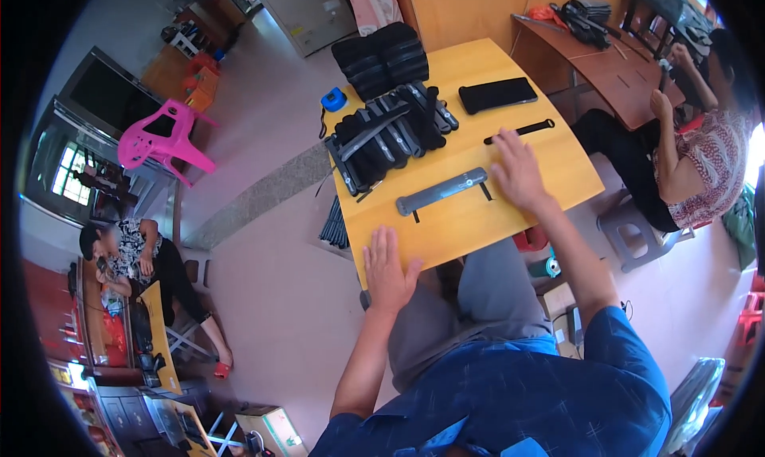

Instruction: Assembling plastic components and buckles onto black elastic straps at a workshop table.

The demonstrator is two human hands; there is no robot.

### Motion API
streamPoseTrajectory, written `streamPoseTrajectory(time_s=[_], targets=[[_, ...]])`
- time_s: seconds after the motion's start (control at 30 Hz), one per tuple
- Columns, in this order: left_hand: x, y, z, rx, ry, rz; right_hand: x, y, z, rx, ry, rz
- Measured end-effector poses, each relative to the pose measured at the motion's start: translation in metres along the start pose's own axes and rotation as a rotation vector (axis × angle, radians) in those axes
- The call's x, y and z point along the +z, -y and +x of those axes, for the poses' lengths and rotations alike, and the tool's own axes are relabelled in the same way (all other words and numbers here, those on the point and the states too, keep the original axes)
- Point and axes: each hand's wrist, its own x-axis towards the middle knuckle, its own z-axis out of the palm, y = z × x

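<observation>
On the yellow table (pixel 562 166), a grey padded band (pixel 442 192) lies flat between my hands, with two short black tabs sticking out along its near side. My left hand (pixel 390 272) rests at the table's near left edge, fingers stretched, holding nothing. My right hand (pixel 519 170) has its fingers spread, their tips at the left end of a thin black strap (pixel 532 129) with a loop at its far end. Whether they touch the strap I cannot tell. Farther back lie a flat black pad (pixel 498 95) and a pile of grey-and-black bands (pixel 390 138).
Behind the pile sits a stack of black padded pieces (pixel 381 58); a blue tape measure (pixel 334 99) is left of it. One person (pixel 709 162) works at a brown table (pixel 590 66) on the right; another (pixel 135 250) sits far left. A pink chair (pixel 163 138) stands on the floor.
</observation>
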Motion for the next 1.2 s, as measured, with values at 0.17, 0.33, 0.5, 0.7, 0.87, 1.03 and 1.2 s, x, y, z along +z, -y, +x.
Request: streamPoseTrajectory(time_s=[0.17, 0.33, 0.5, 0.7, 0.87, 1.03, 1.2], targets=[[0.000, 0.000, -0.007, 0.114, -0.026, -0.021, 0.012, -0.038, 0.016, 0.048, 0.033, -0.147], [-0.003, 0.001, -0.010, 0.136, -0.078, -0.036, -0.016, -0.022, -0.026, -0.009, -0.025, -0.128], [-0.005, 0.001, -0.012, 0.147, -0.108, -0.026, -0.058, 0.009, -0.093, 0.049, 0.059, -0.126], [-0.003, -0.008, -0.016, 0.152, -0.144, -0.078, -0.067, 0.009, -0.125, -0.042, 0.033, -0.129], [-0.007, -0.044, -0.025, 0.208, -0.214, -0.192, -0.050, -0.003, -0.123, -0.117, 0.009, -0.114], [-0.017, -0.094, -0.045, 0.073, -0.106, -0.775, -0.079, 0.032, -0.126, -0.087, -0.110, 0.219], [0.002, -0.126, -0.057, -0.140, 0.032, -1.205, -0.056, 0.100, -0.141, 0.329, -0.096, 1.189]])
